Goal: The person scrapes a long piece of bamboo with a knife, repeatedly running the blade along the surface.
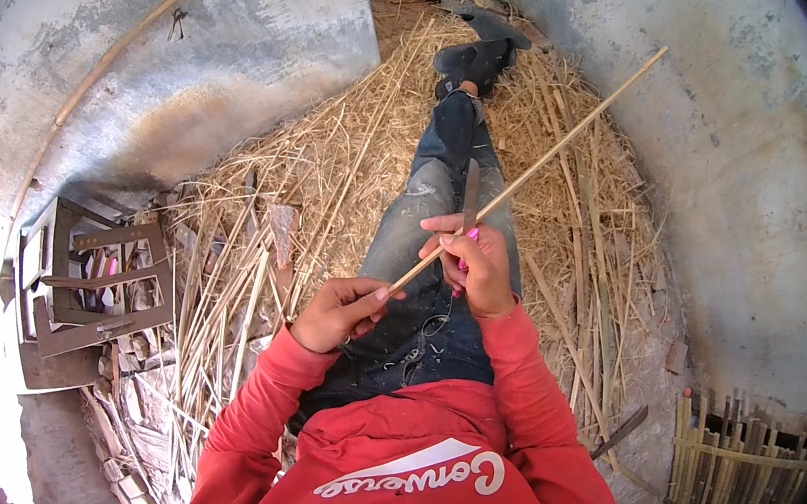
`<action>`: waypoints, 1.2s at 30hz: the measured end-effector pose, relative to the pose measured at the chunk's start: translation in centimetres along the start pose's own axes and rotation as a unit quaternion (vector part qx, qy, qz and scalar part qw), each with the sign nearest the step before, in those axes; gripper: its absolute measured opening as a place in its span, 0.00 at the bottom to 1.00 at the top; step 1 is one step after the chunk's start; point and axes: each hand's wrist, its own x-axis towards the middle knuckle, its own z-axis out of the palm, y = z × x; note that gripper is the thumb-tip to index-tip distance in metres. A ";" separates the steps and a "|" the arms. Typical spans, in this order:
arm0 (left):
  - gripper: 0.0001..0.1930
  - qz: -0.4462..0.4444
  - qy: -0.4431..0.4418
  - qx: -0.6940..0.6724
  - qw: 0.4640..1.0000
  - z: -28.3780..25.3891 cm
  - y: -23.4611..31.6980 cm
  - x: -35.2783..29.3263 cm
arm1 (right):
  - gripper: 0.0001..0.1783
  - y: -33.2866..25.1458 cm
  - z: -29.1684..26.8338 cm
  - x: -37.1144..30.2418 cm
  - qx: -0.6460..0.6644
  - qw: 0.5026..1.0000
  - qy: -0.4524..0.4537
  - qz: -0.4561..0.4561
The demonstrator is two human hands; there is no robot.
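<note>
A long, thin bamboo strip (580,130) runs slantwise from low left to far right, above my outstretched legs. Its near end is pinched between the thumb and fingers of my left hand (340,315). Further along, my right hand (484,280) is closed around the pink handle of a knife (471,195). The narrow blade points away from me and lies close to the strip, which passes against the fingers of this hand. Whether the blade's edge touches the strip, I cannot tell. Part of the handle is hidden in my grip.
Pale shavings (537,67) cover the floor around my legs. Loose strips (214,319) lie to the left, more (586,244) to the right. A dark broken frame (107,286) stands at left, a slatted bamboo panel (738,485) at lower right. Worn walls (739,142) enclose both sides.
</note>
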 end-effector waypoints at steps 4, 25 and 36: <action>0.17 -0.050 -0.035 -0.098 0.993 -0.5 0.2 0.0 | 0.18 -0.2 -0.1 0.1 0.005 0.999 -0.035 -0.014; 0.13 0.050 0.026 -0.216 0.975 4.1 1.9 -0.6 | 0.24 -2.2 3.3 -5.2 -0.490 0.862 -0.065 -0.113; 0.10 0.034 0.007 -0.189 0.981 5.9 0.8 -2.6 | 0.39 -6.8 -3.9 1.5 -0.560 0.805 0.158 -0.114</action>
